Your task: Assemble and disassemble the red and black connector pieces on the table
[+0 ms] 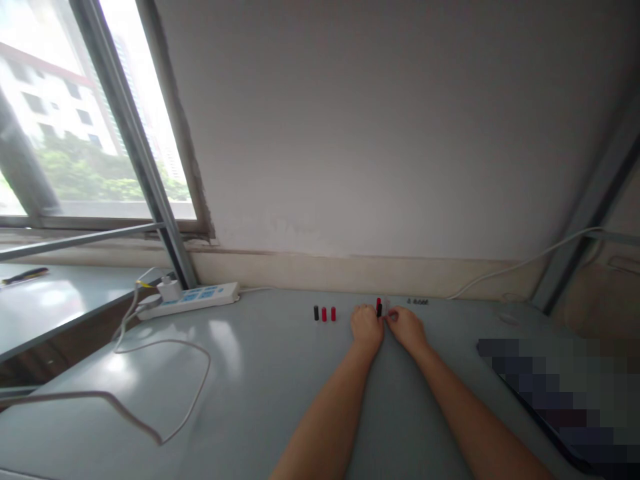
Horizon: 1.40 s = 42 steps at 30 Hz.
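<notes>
Both hands meet near the back of the grey table. My left hand is closed, its fingers curled against a small black cylinder. Just behind that shows a small red cylinder. A pale, see-through piece stands between the hands. My right hand is closed in a pinch beside it; what lies between those fingertips is too small to make out. Left of my hands, a black cylinder and two red cylinders stand upright in a row.
Several tiny dark pieces lie in a line right of my hands. A white power strip with plugs sits at the back left, its cable looping over the table. A dark flat object, partly pixelated, lies at the right.
</notes>
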Available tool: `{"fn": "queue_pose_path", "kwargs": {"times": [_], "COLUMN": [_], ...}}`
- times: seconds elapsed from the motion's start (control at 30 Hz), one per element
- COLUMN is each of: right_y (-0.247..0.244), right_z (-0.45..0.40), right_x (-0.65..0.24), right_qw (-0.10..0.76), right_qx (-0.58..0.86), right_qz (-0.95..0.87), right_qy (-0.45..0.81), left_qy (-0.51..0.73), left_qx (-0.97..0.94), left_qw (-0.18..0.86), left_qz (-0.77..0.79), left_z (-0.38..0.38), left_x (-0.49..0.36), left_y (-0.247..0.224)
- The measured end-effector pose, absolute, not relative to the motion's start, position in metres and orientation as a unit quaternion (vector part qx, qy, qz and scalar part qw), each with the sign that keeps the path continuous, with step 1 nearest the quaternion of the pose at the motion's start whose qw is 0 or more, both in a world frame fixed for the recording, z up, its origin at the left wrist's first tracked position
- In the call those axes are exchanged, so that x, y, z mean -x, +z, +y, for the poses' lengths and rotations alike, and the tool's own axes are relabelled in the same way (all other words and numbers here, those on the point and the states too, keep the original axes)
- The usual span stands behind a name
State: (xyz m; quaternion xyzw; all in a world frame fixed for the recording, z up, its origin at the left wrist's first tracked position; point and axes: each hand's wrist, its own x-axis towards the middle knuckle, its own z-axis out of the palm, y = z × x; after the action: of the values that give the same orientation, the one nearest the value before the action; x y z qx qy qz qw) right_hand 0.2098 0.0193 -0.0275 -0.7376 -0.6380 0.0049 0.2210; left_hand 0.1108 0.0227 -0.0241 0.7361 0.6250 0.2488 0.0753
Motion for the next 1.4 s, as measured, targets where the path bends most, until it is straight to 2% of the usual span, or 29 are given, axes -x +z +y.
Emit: {"fn": "queue_pose_path", "kwargs": {"times": [0.5,0.7,1.0,1.4], "right_y": [-0.020,-0.018,-0.012,-0.010], "right_z": [0.007,0.006,0.000,-0.005], "right_x": [-0.208,-0.204,-0.194,-0.187], "right_qw": [0.158,0.157,0.167,0.177], "right_qx": [0.752,0.748,0.733,0.701], "right_qz": [-0.640,-0.644,-0.660,-0.690], "right_qy": [-0.019,-0.006,-0.005,-0.013], "left_qy": [0.212,0.182,0.176,0.182], "left_qx": [-0.793,-0.786,-0.678,-0.650], "left_qw": [-0.041,-0.027,0.035,0.075], "left_qz": [0.569,0.590,0.713,0.734], "left_z": [-0.006,-0.022,-0.027,-0.020], "left_x": [-0.099,-0.082,-0.067,-0.049], "left_y": [-0.005,-0.003,0.004,0.005]}}
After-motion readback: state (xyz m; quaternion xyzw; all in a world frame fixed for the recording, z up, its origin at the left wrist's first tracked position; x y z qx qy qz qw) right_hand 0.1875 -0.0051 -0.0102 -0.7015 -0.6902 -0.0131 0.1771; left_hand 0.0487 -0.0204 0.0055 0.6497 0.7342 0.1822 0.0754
